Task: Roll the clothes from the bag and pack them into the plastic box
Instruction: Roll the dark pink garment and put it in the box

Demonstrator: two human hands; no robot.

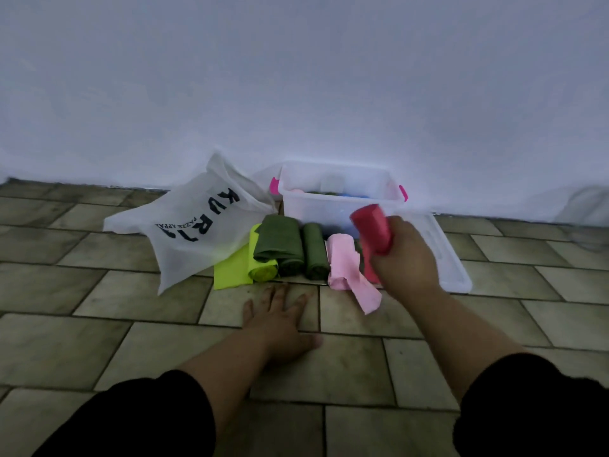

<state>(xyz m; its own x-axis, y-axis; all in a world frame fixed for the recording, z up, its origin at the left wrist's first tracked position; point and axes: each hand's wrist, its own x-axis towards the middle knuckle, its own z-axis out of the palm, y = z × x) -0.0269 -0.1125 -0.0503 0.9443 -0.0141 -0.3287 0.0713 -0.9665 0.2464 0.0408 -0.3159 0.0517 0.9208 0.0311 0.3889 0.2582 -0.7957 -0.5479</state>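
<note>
Both arms observed. Left sleeve [138,420] and right sleeve [534,407]: black, plain, matte fabric, loosely fitted, each ending near the elbow. Forearms bare from sleeve edge to wrist. Left hand [280,319] and right hand [407,258] bare. Weave indiscernible.

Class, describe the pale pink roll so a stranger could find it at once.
Find the clear plastic box against the white wall. On the floor before it, the pale pink roll lies just right of the green rolls. Only it is pale pink, its loose end trailing toward the viewer.

Translucent plastic box [316,209]; matt cloth rolls [280,244] (soft); tiled floor [99,341].
</note>
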